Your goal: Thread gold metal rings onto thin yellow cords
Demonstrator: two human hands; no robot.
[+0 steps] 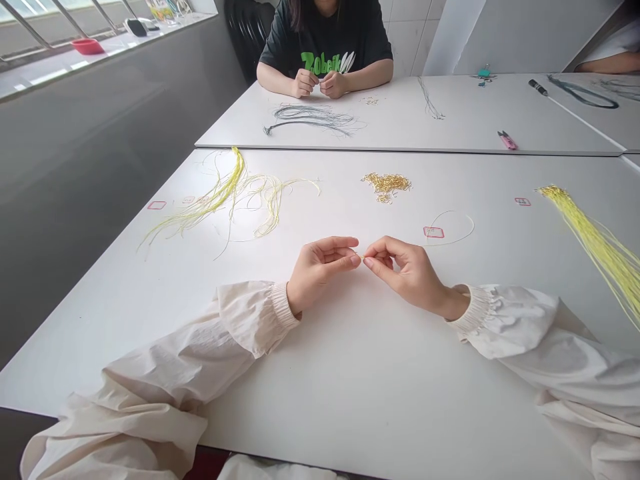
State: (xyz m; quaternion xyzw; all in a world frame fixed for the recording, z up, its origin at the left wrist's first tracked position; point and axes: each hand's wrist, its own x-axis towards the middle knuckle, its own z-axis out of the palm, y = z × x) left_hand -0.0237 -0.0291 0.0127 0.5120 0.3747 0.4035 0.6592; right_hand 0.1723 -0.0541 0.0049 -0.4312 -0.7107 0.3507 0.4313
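My left hand (324, 268) and my right hand (407, 272) meet fingertip to fingertip just above the table. Each pinches with thumb and forefinger at a small gold-coloured piece (362, 257), mostly hidden by the fingertips. A thin pale-yellow thread (473, 228) curves in a loop on the table beyond my right hand; its near end passes out of sight behind that hand. Farther off lies a pile of small gold hooks (387, 184). Loose yellow threads (233, 183) spread at the left, and a bundle of yellow threads with gold ends (593, 237) lies at the right.
Across the white table (320, 373), a person in a black shirt (325, 50) works with both hands near grey threads (313, 120). Pink snips (507, 140) and a dark pen-like tool (538, 87) lie on the far table. A windowsill (107, 57) runs along the left.
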